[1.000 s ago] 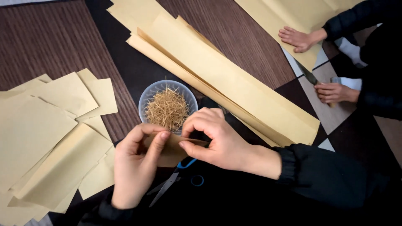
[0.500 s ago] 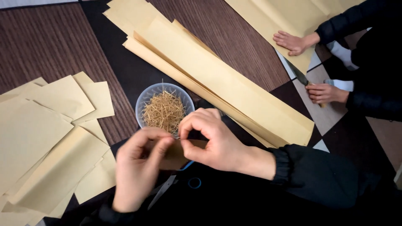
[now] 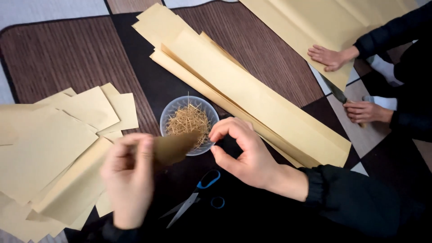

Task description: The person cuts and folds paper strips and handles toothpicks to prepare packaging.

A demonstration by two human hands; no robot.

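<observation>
Beside the clear round plastic bowl (image 3: 189, 124), left hand (image 3: 128, 175) pinches a tan paper piece (image 3: 174, 146); right hand (image 3: 245, 153), loosely curled and empty, best steadies its tip

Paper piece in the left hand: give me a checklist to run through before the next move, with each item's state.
1. Left hand grips the small paper piece: ok.
2. Right hand free, pinching nothing visible: ok.
3. Bowl of straw-like fibres upright: ok.
4. Scissors lying clear of both hands: ok.
5. Cut sheets neatly stacked: not ok, scattered.
6. Paper piece's exact shape: cannot tell, blurred.
</observation>
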